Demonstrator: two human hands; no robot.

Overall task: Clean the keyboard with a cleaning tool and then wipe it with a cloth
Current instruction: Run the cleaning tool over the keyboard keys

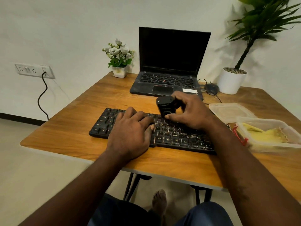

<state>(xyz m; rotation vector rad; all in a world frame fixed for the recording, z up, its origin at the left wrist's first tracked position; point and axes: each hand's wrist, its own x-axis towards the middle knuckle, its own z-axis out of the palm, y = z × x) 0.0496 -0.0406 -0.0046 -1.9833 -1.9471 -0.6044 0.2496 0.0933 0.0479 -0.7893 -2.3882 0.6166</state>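
- Right hand (189, 111) has the tool (165, 106) clenched: fingers curled over its far side, thumb tucked at the lower end.
- The tool is a stubby black barrel, a bit blurred. Its long axis stands close to upright, the top tipped slightly left, the bottom end pointing down at the keys.
- That bottom end sits at the upper rows of the keyboard (171, 136), right of middle; whether it actually touches the keys, I can't tell.
- Left hand (130, 132) lies flat on the keyboard's left half, palm down, fingers straight and resting on the keys, gripping nothing.
- The keyboard lies flat near the front edge of the table (68, 128), its long axis running left to right, the right end angled a little nearer the person.
- Just beside that right end is a clear box (291, 141) with the yellow cloth (267, 132) bunched inside.
- Its lid (231, 111) lies just beyond the box.
- Further back, an open laptop (172, 62) with a dark screen faces the person, with a mouse (211, 88) to its right.
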